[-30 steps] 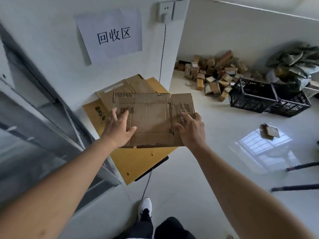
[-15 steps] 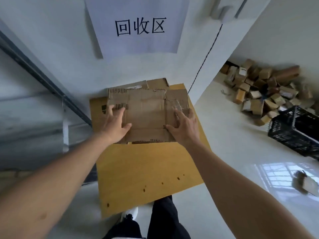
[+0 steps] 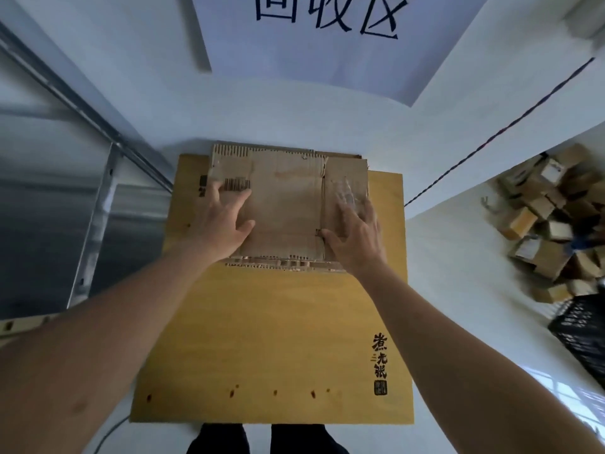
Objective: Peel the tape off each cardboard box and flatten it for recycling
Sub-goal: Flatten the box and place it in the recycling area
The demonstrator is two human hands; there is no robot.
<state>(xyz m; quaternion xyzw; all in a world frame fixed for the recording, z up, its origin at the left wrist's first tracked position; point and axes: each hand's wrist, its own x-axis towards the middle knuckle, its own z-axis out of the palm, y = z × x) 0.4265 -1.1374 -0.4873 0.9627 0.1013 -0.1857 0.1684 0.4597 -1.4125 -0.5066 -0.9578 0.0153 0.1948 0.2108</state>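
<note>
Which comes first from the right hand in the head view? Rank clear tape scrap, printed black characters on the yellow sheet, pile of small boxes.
From the right hand:
1. clear tape scrap, under its fingertips.
2. printed black characters, below, near the sheet's corner.
3. pile of small boxes, far right.

Lying flat on a larger cardboard sheet (image 3: 271,339), toward its far end near the wall (image 3: 294,122): a flattened box (image 3: 288,204). Resting on the box's left part, the left hand (image 3: 219,227); pressing on its right part, the right hand (image 3: 357,237), fingers straight. Hanging on the wall above, a paper sign (image 3: 327,44). Sitting well off to the right, a pile of small boxes (image 3: 553,221), with a crate (image 3: 582,335) just in front of it.
</note>
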